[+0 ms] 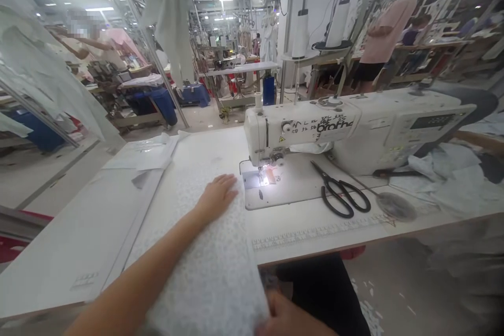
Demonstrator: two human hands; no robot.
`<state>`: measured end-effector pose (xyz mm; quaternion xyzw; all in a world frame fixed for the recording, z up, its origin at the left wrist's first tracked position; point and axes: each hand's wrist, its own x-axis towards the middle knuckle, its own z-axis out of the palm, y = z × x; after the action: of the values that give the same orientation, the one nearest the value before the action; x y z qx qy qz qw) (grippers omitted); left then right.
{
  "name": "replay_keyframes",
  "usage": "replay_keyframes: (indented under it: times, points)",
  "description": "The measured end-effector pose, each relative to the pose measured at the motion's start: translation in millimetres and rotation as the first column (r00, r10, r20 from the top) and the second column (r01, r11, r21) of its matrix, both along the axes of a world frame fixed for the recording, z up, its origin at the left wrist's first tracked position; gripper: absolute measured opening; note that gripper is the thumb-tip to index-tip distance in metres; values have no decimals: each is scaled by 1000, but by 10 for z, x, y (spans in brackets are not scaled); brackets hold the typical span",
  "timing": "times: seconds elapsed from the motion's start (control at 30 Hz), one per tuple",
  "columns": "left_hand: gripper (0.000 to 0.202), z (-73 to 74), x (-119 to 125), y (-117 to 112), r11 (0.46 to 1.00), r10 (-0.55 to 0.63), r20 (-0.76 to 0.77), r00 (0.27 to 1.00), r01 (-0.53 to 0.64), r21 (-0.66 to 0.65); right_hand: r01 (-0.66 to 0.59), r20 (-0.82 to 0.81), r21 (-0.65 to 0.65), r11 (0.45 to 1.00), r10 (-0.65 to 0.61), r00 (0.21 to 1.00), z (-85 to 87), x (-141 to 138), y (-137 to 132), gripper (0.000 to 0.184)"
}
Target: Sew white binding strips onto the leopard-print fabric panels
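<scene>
A strip of white patterned fabric [212,252] runs from the table's near edge up to the sewing machine [334,131]. My left hand [217,195] lies flat on the fabric, fingers stretched toward the lit needle area [264,178]. My right hand [289,320] is at the bottom edge of the view, against the fabric's near end; its fingers are curled under the cloth and mostly hidden.
Black scissors [342,194] lie on the table right of the needle plate. White cloth pieces [444,178] pile at the right. Loose white sheets [145,155] sit at the far left of the table. Other people stand at benches behind.
</scene>
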<state>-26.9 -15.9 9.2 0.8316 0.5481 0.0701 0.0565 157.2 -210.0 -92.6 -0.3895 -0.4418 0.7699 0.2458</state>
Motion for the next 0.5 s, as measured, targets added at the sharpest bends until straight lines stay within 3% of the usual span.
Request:
replay_keyframes:
  times: [0.1, 0.2, 0.3, 0.37, 0.5]
  points:
    - [51, -26, 51, -143, 1000, 3, -2, 1000, -3, -6, -16, -74, -114, 993, 7, 997, -131, 379, -108, 14]
    - [55, -60, 232, -426, 998, -17, 8, 1000, 17, -54, 70, -61, -73, 995, -75, 995, -202, 566, -30, 19]
    - [57, -79, 420, -663, 989, -79, 37, 996, 83, -119, 239, 34, 184, 954, -249, 968, -139, 503, 160, 31]
    - [58, -80, 502, -711, 983, -109, 55, 992, 116, -141, 253, 69, 305, 918, -286, 956, -88, 376, 262, 44]
    - [56, -73, 568, -502, 984, -93, 79, 993, 104, -148, 227, 162, 253, 940, -272, 948, -140, 141, 295, 44]
